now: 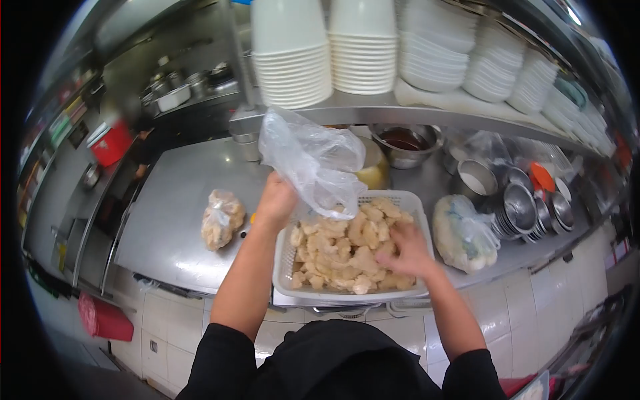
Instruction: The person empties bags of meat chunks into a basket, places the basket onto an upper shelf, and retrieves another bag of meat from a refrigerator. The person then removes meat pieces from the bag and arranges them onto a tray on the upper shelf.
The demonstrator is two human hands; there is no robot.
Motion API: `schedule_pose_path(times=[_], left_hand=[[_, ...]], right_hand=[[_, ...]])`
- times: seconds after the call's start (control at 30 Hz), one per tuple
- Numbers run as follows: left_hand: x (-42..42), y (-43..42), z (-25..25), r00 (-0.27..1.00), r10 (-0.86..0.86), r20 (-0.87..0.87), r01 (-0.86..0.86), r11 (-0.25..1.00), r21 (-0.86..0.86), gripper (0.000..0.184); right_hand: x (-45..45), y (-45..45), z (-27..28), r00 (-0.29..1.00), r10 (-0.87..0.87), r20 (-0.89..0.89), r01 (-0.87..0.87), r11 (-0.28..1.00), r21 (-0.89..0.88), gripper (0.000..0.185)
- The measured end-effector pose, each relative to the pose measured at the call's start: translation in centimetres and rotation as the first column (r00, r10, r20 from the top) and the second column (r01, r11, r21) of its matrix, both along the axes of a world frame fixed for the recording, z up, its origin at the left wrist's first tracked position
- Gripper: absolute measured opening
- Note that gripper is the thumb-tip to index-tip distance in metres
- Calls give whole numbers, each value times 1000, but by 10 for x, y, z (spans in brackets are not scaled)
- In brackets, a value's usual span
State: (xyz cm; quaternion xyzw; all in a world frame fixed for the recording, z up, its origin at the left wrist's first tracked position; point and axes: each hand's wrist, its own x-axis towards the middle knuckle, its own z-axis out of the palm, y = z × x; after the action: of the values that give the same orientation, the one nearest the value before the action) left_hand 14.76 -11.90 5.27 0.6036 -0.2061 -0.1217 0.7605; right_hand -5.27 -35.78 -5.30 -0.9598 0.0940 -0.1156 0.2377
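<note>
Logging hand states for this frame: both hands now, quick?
Left hand: closed, holding a clear plastic bag.
Right hand: blurred, at the pale food pieces in the white basket; grip can't be told.

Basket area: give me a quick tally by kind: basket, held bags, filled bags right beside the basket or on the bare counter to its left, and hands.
Basket: 1
Held bag: 1
Filled bags: 2 (left bag, right bag)
Hands: 2 (left hand, right hand)
Total: 6
</note>
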Motion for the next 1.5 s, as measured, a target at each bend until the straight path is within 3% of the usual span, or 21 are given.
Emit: schedule_pose_path(times=[0.03,0.1,0.17,0.2,0.3,0.4,0.5,0.6,0.7,0.8,0.87,0.93,1.0,1.07,1.13,1.17,1.23,1.3,1.4,1.43,1.5], left_hand=[[6,2,-6,999,27,-38,-28,1000,-13,24],[24,7,-17,991,125,-46,-120,987,105,25],[25,7,-25,979,202,-8,-194,950,243,28],[14,9,-14,984,177,-11,-173,972,160,29],[13,28,-12,985,106,133,-115,991,64,31],[30,63,-22,979,178,100,-180,984,10,32],[43,107,-18,908,353,226,-352,935,-45,31],[71,158,-29,915,392,98,-386,920,-73,38],[114,202,-45,911,412,-18,-397,865,-305,36],[165,255,-95,955,269,124,-231,938,-259,38],[187,284,-97,994,-110,1,97,870,-484,41],[196,311,-76,987,-159,-4,127,804,-580,41],[201,319,-58,983,-94,157,166,823,-543,39],[220,320,-81,978,-200,52,197,832,-519,36],[238,306,-141,875,-392,-285,259,875,-409,33],[232,299,-153,872,-377,-310,297,914,-277,33],[189,297,-117,944,-274,184,211,930,301,35],[158,301,-88,814,-368,449,150,880,450,43],[152,346,-74,604,-476,639,21,811,584,53],[156,362,-67,529,-484,697,-57,799,599,57],[160,407,-20,431,-348,832,-200,863,464,70]], right_hand=[[-2,21,-4,996,52,-79,-64,984,-165,99],[11,40,15,973,-88,-214,81,996,-42,109],[27,68,25,998,-19,-63,5,979,-204,108],[34,77,30,1000,8,15,-3,960,-280,107],[55,98,46,990,52,-129,-84,964,-254,103],[73,109,60,985,-48,-169,24,989,-143,89],[85,115,40,984,-175,-45,168,978,-123,73],[87,137,31,972,-231,34,231,937,-260,65],[82,133,3,982,-187,6,184,963,-194,67],[67,155,3,958,-283,-39,265,930,-256,66],[67,182,40,924,-382,-29,369,909,-193,67],[89,232,74,887,-449,111,462,862,-210,72],[105,270,88,950,-260,174,277,958,-78,84],[134,335,109,966,-229,119,181,930,320,101],[166,384,103,941,-235,243,-33,650,759,113],[180,399,97,933,-205,296,-141,550,823,122],[214,409,66,929,-71,362,-204,718,665,117],[247,428,8,906,-201,373,-132,703,699,88],[288,434,9,869,-488,85,-94,6,996,54],[300,428,15,877,-417,237,-82,355,931,48],[313,430,30,893,-142,427,-82,881,465,37]])
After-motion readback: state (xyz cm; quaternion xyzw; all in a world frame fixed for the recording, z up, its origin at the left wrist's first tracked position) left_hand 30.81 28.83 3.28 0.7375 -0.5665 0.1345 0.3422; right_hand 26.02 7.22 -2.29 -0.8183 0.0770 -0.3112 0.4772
